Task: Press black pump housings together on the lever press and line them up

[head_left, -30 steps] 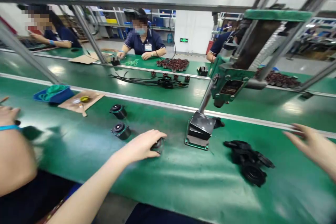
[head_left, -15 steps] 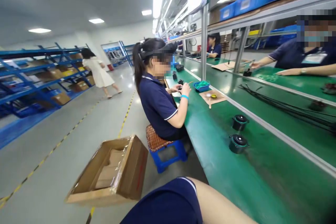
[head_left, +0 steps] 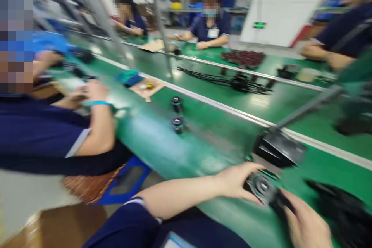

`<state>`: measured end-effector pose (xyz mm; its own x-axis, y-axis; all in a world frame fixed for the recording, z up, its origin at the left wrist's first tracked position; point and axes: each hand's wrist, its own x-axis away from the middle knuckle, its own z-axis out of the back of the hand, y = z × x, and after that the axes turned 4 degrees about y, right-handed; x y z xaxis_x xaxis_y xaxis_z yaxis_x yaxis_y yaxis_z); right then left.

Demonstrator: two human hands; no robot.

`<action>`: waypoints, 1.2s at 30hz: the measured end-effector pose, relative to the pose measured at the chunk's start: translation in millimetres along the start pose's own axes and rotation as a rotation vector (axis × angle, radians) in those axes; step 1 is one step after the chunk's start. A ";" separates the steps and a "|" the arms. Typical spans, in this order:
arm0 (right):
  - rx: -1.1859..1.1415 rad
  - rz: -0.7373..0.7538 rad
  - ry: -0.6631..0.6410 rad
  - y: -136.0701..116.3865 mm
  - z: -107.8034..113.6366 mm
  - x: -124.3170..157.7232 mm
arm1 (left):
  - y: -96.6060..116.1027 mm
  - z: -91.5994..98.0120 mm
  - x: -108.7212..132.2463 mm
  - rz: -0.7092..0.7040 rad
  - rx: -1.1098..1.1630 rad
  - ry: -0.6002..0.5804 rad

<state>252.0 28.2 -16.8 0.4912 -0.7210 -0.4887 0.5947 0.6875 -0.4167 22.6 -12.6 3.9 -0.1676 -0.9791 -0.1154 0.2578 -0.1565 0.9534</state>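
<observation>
My left hand [head_left: 236,181] is closed around the side of a round black housing [head_left: 262,186] with a grey ringed top, thumb and fingers on opposite edges. To its right, my right hand [head_left: 309,217] grips a dark, elongated thing [head_left: 281,206] that meets the housing's edge; motion blur hides its exact kind. Just behind the hands stands a black box-shaped holder [head_left: 280,149] on the green bench. Two similar black round housings, a nearer one [head_left: 177,124] and a farther one [head_left: 176,103], stand upright further left.
A pile of black parts [head_left: 345,205] lies right of my hands. A co-worker's arm [head_left: 99,124] with a blue wristband is at left. Black cables [head_left: 226,79] lie beyond the metal rail [head_left: 215,106]. A cardboard box [head_left: 66,224] stands at lower left.
My view has swung right and down from the aisle to the bench. Both my hands, out of sight earlier, now show with the black housing between them.
</observation>
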 end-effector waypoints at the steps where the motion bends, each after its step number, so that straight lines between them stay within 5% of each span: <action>1: 0.036 -0.033 -0.002 1.8 8.8 9.2 | -4.2 -1.6 1.9 0.025 0.030 0.022; 7: 0.086 -0.217 -0.022 6.0 35.6 -0.3 | -9.4 -6.9 4.0 0.107 0.111 0.002; 12: 0.008 -0.258 -0.002 -27.1 60.4 -38.3 | -7.8 -7.8 3.4 0.053 0.062 -0.004; 18: 0.062 0.017 0.004 -70.6 40.5 -60.8 | -12.9 -4.9 2.3 -0.029 -0.019 0.008; 36: 0.130 0.138 -0.061 -67.1 23.4 -54.1 | -17.7 -2.1 0.6 -0.079 -0.013 -0.029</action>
<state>200.3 19.0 55.6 0.6089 -0.6273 -0.4855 0.5944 0.7661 -0.2443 20.0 -10.7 -13.6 -0.2150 -0.9596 -0.1815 0.2547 -0.2345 0.9381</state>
